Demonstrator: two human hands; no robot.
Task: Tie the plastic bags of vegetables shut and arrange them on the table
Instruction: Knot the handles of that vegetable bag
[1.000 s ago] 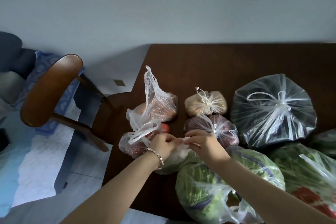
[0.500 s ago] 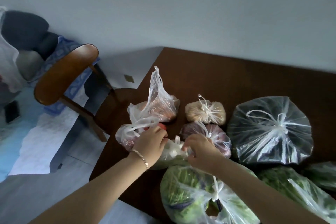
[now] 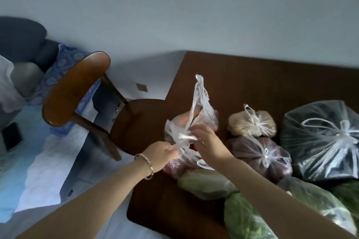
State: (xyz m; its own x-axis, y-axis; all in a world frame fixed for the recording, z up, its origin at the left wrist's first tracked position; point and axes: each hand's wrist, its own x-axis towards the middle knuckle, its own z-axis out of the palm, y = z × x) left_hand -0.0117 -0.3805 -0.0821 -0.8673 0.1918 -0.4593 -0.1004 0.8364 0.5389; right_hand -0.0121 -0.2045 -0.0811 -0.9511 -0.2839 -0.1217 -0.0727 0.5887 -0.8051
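At the left edge of the dark brown table (image 3: pixel 252 75) lies a clear bag of red vegetables (image 3: pixel 175 165). My left hand (image 3: pixel 162 154) and my right hand (image 3: pixel 206 141) both grip its white handles (image 3: pixel 184 137). Just behind it stands an untied bag of orange vegetables (image 3: pixel 206 116), one handle sticking up. To the right lie tied bags: a beige one (image 3: pixel 251 123), a purple one (image 3: pixel 260 156) and a large dark one (image 3: pixel 322 141). Bags of leafy greens (image 3: pixel 250 217) lie under my right forearm.
A wooden chair (image 3: pixel 77 87) stands against the table's left side, its seat close to the bags. Beyond it are a blue patterned cloth (image 3: pixel 64 58), a dark cushion (image 3: pixel 19 39) and a dark phone-like slab (image 3: pixel 12 138). A grey wall runs behind the table.
Both hands left the pale green bag near the front and moved up and left to the handles of the red vegetable bag. The view swung left and tilted.
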